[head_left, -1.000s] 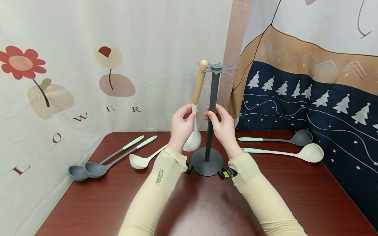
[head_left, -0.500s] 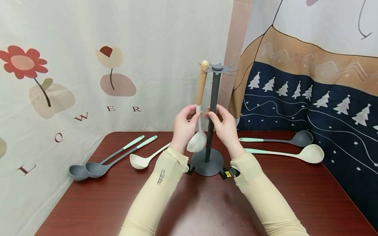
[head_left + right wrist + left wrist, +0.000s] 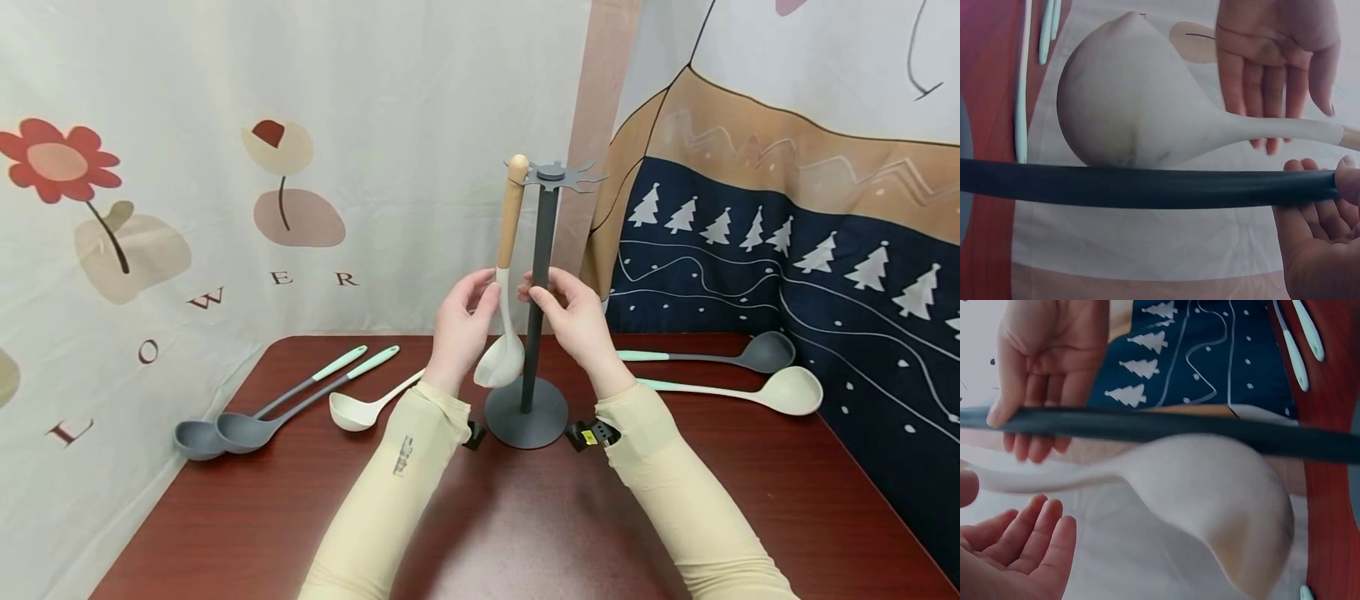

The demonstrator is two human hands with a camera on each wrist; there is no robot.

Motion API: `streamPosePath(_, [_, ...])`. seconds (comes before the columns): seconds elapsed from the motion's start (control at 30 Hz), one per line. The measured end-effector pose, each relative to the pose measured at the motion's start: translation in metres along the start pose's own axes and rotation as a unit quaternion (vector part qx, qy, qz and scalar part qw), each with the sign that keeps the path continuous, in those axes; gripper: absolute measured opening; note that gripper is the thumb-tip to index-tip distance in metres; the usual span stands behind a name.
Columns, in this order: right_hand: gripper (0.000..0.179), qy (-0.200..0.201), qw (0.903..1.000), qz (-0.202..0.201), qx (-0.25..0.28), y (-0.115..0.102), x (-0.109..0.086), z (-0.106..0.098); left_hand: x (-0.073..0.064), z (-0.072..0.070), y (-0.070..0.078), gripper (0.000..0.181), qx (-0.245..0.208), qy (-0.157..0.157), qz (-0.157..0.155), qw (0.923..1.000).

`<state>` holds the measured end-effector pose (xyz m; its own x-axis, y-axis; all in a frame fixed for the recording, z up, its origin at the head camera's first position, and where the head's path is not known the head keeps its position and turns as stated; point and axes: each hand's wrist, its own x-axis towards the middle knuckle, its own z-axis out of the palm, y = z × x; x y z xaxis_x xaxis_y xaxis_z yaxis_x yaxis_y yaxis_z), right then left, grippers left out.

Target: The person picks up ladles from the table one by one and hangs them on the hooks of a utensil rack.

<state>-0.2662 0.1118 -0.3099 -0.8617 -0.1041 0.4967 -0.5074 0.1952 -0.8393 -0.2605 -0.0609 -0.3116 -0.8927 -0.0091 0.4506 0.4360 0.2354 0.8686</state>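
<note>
A white ladle with a wooden handle hangs nearly upright, its handle top at a left hook of the dark grey utensil stand. Its bowl overlaps the stand's pole in both wrist views. Beside the ladle's neck is my left hand, thumb and fingers spread apart around it; in the right wrist view that hand's thumb is away from the neck. My right hand holds the pole at mid-height, thumb in front and fingers behind, as the left wrist view shows.
On the left of the brown table lie two grey ladles with mint handles and a small white ladle. A dark grey ladle and a white ladle lie right. Printed curtains hang behind.
The ladle's bowl has shifted right, toward the pole. My left hand has loosened from its neck and drawn slightly left. My right wrist has moved a little right, fingers staying at the pole.
</note>
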Motion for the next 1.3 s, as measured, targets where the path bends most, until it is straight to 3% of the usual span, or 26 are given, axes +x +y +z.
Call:
streamPosePath(0.33, [0.027,-0.044,0.9988,0.003,0.022,-0.001,0.003,-0.007,-0.007,-0.010,-0.019,0.055,0.068,-0.052,-0.009,0.9963])
streamPosePath(0.77, [0.027,-0.044,0.9984,0.000,0.034,0.002,0.002,-0.007,-0.013,-0.020,-0.045,0.074,0.169,-0.102,-0.040,0.9795])
streamPosePath(1.07, [0.025,-0.042,0.9984,-0.002,0.037,0.001,0.002,-0.007,-0.014,-0.025,-0.061,0.073,0.228,-0.115,-0.032,0.9664])
streamPosePath(1.3, [0.026,-0.041,0.9982,-0.005,0.043,0.002,0.002,-0.006,-0.017,-0.030,-0.074,0.070,0.294,-0.120,-0.045,0.9472])
